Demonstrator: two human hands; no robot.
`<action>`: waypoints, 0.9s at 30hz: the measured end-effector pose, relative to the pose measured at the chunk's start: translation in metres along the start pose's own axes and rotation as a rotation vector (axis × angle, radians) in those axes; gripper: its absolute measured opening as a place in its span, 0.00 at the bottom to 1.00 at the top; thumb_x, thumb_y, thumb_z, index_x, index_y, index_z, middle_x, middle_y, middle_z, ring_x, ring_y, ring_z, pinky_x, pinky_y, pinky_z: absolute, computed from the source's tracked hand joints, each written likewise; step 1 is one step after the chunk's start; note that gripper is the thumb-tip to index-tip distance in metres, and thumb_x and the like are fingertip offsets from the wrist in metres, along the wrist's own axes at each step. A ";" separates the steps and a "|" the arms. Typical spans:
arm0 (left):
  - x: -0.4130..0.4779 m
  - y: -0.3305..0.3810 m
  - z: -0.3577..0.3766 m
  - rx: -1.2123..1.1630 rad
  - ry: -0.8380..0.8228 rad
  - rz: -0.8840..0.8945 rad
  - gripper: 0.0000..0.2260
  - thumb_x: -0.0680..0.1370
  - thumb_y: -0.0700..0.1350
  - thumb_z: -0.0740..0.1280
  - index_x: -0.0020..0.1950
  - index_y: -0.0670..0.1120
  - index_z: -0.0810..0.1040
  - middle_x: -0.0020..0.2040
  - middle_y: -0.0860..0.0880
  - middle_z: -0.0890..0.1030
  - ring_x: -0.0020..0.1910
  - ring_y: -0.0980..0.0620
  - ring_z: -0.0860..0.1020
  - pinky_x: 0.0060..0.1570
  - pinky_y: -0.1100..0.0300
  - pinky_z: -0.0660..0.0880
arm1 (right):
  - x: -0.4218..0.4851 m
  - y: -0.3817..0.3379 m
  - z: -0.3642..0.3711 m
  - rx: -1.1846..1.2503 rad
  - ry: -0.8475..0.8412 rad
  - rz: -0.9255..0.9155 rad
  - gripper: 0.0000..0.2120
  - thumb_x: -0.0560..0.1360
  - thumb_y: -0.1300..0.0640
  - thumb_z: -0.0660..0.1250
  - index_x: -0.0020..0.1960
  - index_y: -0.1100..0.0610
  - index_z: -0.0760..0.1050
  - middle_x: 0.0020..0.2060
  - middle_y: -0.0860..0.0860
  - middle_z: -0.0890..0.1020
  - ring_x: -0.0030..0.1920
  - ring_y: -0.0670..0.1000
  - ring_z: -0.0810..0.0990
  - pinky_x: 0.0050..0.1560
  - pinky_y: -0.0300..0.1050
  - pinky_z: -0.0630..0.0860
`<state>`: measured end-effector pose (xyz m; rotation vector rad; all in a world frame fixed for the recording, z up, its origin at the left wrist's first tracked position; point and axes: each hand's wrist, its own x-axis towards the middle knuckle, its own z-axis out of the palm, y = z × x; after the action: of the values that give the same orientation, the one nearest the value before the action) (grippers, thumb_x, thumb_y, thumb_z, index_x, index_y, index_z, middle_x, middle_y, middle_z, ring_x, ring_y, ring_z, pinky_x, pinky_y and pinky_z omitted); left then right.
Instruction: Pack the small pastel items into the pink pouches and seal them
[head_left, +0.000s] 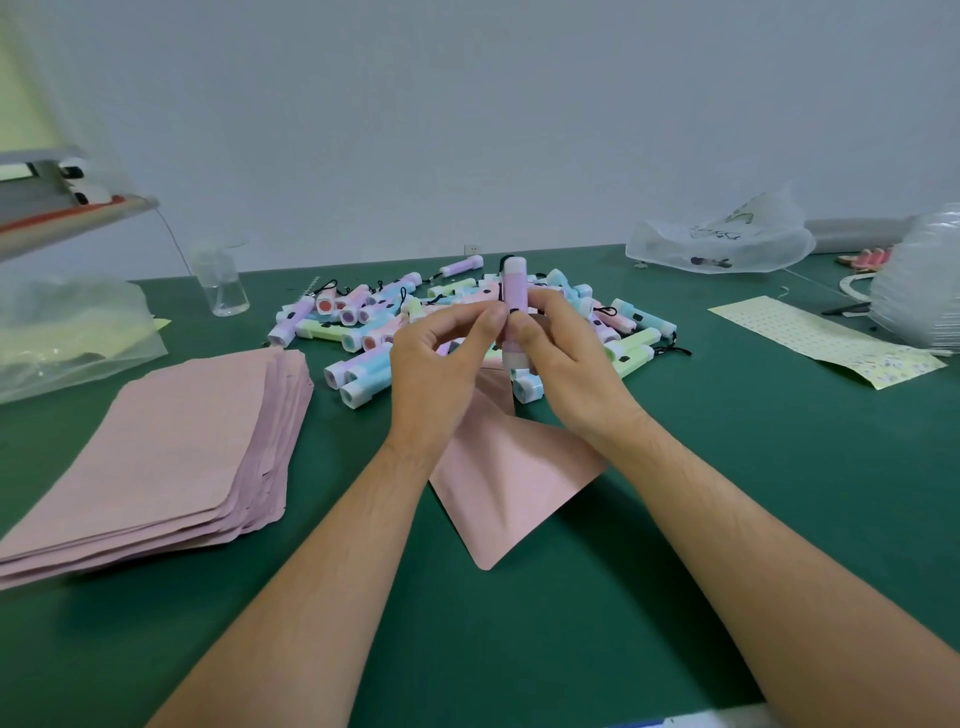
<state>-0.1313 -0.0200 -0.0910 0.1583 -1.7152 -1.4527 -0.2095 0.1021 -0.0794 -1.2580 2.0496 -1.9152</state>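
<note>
Pink mini flashlight (513, 296) stands near upright, long axis vertical, lanyard end uppermost. The left hand (441, 364) and the right hand (561, 358) pinch it at mid-body, both equally near. The single pink pouch (509, 483) lies just below them on the green mat (727, 467), its far end hidden behind the hands. Forearms converge; wrists are lifted off the mat.

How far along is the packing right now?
Done: no filled or sealed pouch shows. In hand: left hand and right hand pinch one pink item upright over a loose pouch. Still to do: the pile of items behind and the stack of pouches.
</note>
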 end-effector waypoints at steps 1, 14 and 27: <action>0.000 0.000 0.000 0.016 0.006 0.007 0.06 0.81 0.47 0.74 0.54 0.48 0.89 0.51 0.52 0.89 0.59 0.52 0.84 0.66 0.45 0.78 | 0.000 0.001 0.000 -0.013 -0.006 0.005 0.12 0.87 0.54 0.59 0.67 0.55 0.73 0.55 0.47 0.84 0.58 0.43 0.82 0.62 0.44 0.76; 0.004 0.002 -0.006 -0.132 -0.106 -0.029 0.08 0.80 0.42 0.75 0.59 0.47 0.88 0.54 0.49 0.89 0.56 0.53 0.86 0.58 0.63 0.79 | 0.006 -0.003 -0.022 0.137 -0.047 -0.037 0.12 0.83 0.60 0.67 0.65 0.59 0.80 0.55 0.52 0.87 0.56 0.51 0.85 0.57 0.47 0.82; -0.009 0.004 0.002 0.301 -0.187 0.130 0.18 0.79 0.43 0.75 0.69 0.51 0.83 0.60 0.57 0.85 0.60 0.58 0.80 0.48 0.69 0.75 | 0.003 0.000 -0.026 0.199 0.113 0.060 0.14 0.71 0.60 0.82 0.50 0.60 0.78 0.44 0.56 0.86 0.41 0.53 0.86 0.43 0.49 0.85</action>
<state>-0.1252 -0.0124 -0.0920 0.0715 -2.0534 -1.1382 -0.2254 0.1217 -0.0720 -1.0561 1.8636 -2.1446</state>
